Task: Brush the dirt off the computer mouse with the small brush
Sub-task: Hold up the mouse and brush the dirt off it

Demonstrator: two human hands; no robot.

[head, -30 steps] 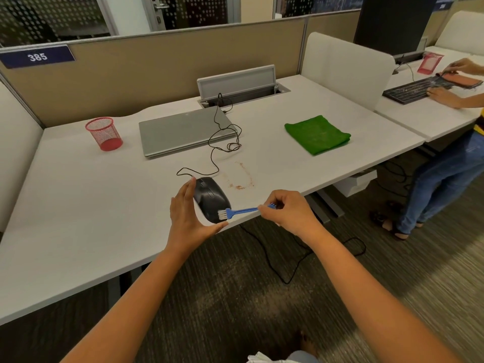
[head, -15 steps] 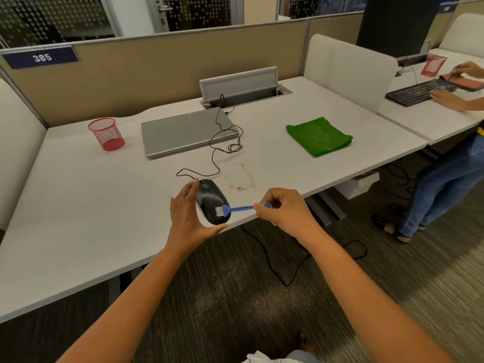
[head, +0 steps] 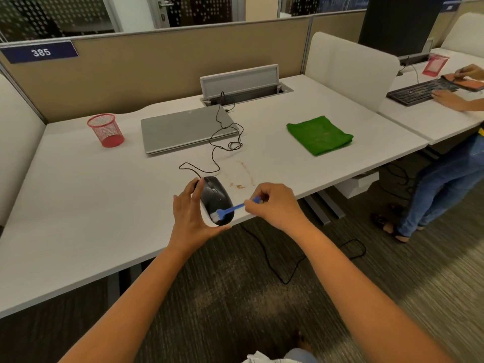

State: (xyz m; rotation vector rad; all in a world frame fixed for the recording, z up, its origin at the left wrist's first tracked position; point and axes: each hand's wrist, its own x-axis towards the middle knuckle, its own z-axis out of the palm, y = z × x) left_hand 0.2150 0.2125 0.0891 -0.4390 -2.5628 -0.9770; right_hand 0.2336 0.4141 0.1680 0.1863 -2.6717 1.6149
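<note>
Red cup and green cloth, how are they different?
The red cup stands upright and is made of see-through mesh; the green cloth lies flat, folded and solid. The red cup sits left of the laptop, and the green cloth lies to its right. Both rest on the white desk, and no hand touches them.

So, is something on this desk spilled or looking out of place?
Yes. Reddish-brown crumbs or dust lie scattered in streaks on the white desk, just right of the mouse. The mouse cable also trails loosely across the closed laptop.
</note>
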